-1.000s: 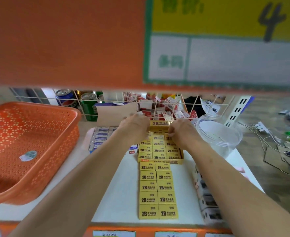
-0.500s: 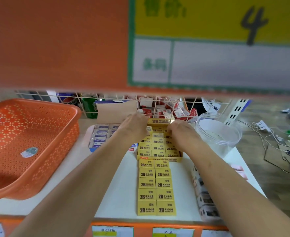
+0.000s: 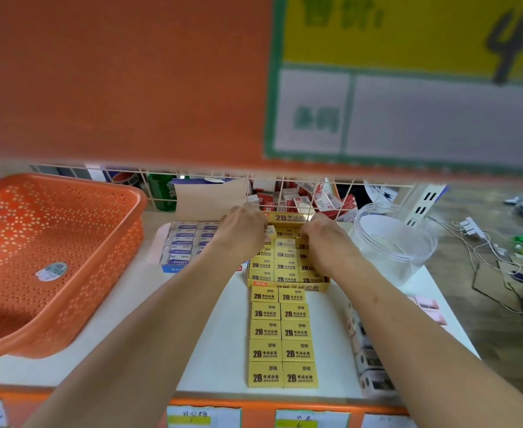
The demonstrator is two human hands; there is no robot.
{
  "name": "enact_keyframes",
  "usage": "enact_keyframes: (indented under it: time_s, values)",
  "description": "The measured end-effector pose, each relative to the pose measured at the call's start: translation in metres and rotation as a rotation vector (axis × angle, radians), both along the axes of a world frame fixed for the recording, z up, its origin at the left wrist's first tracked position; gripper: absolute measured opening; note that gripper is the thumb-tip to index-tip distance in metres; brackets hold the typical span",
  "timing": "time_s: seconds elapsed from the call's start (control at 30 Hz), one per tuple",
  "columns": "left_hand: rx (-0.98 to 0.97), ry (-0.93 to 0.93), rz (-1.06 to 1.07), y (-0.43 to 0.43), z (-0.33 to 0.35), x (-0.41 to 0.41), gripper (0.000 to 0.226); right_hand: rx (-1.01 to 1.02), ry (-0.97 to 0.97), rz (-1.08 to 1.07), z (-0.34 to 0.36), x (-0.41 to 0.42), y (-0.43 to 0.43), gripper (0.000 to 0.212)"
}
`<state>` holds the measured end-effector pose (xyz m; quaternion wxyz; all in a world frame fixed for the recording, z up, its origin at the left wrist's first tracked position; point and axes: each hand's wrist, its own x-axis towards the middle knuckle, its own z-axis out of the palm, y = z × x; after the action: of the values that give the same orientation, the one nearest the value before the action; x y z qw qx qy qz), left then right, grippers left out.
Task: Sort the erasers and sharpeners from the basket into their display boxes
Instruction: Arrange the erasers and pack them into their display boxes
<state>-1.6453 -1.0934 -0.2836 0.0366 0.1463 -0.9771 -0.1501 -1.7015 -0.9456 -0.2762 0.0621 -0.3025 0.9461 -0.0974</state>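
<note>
Left hand [image 3: 242, 234] and right hand [image 3: 328, 242] reach into the 2B eraser box [image 3: 288, 286] mid-frame, probably squaring rows. Fingers are tucked under, so can't tell the grip.

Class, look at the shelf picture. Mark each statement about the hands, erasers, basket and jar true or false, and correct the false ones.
1. The left hand and the right hand are both at the far end of the yellow box. True.
2. The orange basket stands to the right of the yellow box. False: it stands to the left of it.
3. Loose yellow erasers lie in two columns in front of the yellow box. True.
4. The clear jar sits inside the basket. False: it stands on the shelf, to the right of the yellow box.
</note>
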Motion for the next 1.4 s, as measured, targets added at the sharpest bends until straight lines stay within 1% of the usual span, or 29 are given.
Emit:
enact_keyframes:
  time_s: [0.07,0.17,0.27,0.4,0.47,0.53,0.63,0.73,0.9,1.03,1.2,1.3,1.4]
  values:
    - [0.002,0.001,-0.003,-0.001,-0.001,-0.001,0.02,0.025,-0.038,-0.032,-0.004,0.004,-0.002,0.026]
    - [0.015,0.001,-0.022,-0.004,-0.004,-0.002,0.018,0.08,-0.048,-0.015,-0.006,0.006,-0.004,0.03]
    - [0.059,-0.014,-0.03,-0.007,-0.004,-0.002,0.017,0.087,-0.042,-0.006,-0.003,0.003,-0.001,0.022]
    - [0.167,0.061,-0.019,-0.009,0.002,0.003,0.011,0.09,-0.042,0.03,0.0,0.0,0.001,0.02]
    - [0.187,0.08,-0.019,-0.01,0.002,0.005,0.014,0.06,-0.057,0.027,0.0,-0.002,0.003,0.015]
    - [0.184,0.08,-0.02,-0.01,0.002,0.006,0.013,0.003,-0.022,0.005,-0.003,-0.004,0.005,0.009]
    - [0.186,0.077,-0.023,-0.011,0.001,0.005,0.01,-0.041,-0.008,-0.063,-0.008,-0.004,0.006,0.014]
    - [0.163,0.078,-0.029,-0.011,0.0,0.006,0.007,-0.011,-0.015,-0.077,-0.009,-0.004,0.005,0.02]
    - [0.147,0.06,-0.038,-0.013,-0.001,0.006,0.014,0.016,0.004,-0.09,-0.009,-0.002,0.004,0.019]
    - [0.154,0.107,0.003,-0.013,-0.001,0.007,0.011,0.044,0.022,-0.097,-0.003,0.003,0.004,0.023]
    - [0.127,0.1,0.025,-0.009,0.0,0.005,0.01,0.073,0.03,-0.074,-0.005,0.005,0.004,0.013]
    - [0.101,0.077,0.045,-0.009,0.002,0.001,0.008,0.086,0.036,-0.051,-0.007,0.006,0.003,0.014]
    - [0.038,0.028,0.025,-0.004,0.004,0.0,0.013,0.087,0.035,-0.039,-0.008,0.005,0.004,0.012]
